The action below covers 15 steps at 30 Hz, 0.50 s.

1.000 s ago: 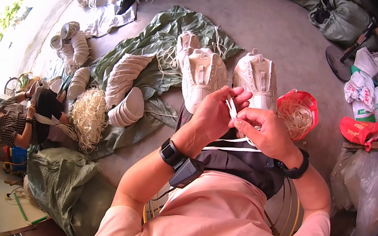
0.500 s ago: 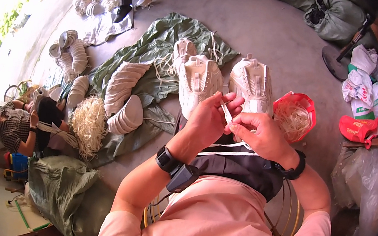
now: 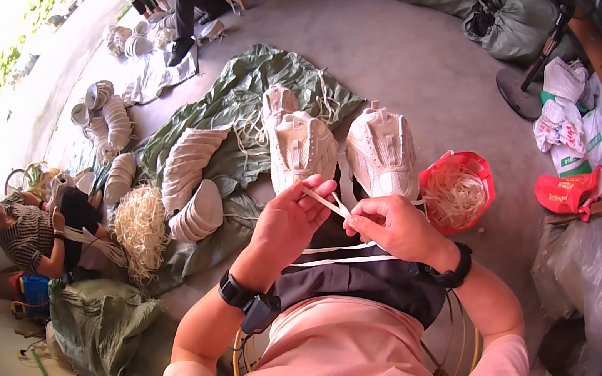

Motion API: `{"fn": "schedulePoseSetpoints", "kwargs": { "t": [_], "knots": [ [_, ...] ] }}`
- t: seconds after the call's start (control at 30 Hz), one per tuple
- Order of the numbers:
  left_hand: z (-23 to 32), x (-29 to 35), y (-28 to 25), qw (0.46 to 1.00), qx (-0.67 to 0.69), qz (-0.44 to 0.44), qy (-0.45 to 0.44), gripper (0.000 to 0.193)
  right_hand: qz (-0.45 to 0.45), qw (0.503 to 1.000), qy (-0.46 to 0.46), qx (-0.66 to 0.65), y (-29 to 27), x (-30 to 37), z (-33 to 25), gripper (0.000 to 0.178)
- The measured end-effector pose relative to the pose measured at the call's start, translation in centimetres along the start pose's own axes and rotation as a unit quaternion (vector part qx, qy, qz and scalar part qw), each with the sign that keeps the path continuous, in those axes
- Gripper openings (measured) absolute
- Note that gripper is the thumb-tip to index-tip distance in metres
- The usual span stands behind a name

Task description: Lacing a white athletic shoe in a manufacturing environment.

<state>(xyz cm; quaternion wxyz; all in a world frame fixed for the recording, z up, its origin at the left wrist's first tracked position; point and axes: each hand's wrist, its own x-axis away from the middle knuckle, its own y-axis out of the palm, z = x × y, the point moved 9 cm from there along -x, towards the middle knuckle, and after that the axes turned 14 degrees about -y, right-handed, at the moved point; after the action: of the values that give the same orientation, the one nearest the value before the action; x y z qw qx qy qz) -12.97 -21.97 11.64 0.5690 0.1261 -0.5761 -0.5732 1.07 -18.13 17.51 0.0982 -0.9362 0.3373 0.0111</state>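
A white shoelace (image 3: 327, 203) runs between my two hands above my lap. My left hand (image 3: 290, 220) turns palm up and has the lace pinched between thumb and fingers. My right hand (image 3: 397, 230) grips the lace between thumb and fingertips. Long loops of lace trail across my dark trousers (image 3: 333, 282). Just beyond my hands sit two white shoes, the left shoe (image 3: 300, 149) and the right shoe (image 3: 382, 149), toes hidden partly by the hands. Behind the left one stands another pale shoe (image 3: 280, 99).
To the right lies a red bag (image 3: 490, 187) full of pale laces. Stacked shoe uppers (image 3: 192, 160) and a heap of laces (image 3: 139, 230) lie left, by a green tarp (image 3: 208, 108). A seated person (image 3: 34, 230) works at far left; others sit at the back. Plastic bags (image 3: 559, 125) line the right.
My hands have drawn slightly apart, and the lace now stretches between them. The whole view has shifted a little, showing more of the people at the back.
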Motion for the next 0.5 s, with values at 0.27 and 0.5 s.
{"fn": "schedulePoseSetpoints", "kwargs": {
  "t": [0.27, 0.5],
  "knots": [
    [0.7, 0.8, 0.4, 0.998, -0.046, -0.012, 0.033, 0.03, -0.053, 0.996, 0.004, 0.068, -0.3, 0.4, -1.2, 0.024],
    [1.4, 1.3, 0.2, 0.998, -0.037, -0.012, 0.041, 0.03, -0.127, 0.981, 0.005, 0.148, 0.5, 0.8, -1.1, 0.026]
  ]
}}
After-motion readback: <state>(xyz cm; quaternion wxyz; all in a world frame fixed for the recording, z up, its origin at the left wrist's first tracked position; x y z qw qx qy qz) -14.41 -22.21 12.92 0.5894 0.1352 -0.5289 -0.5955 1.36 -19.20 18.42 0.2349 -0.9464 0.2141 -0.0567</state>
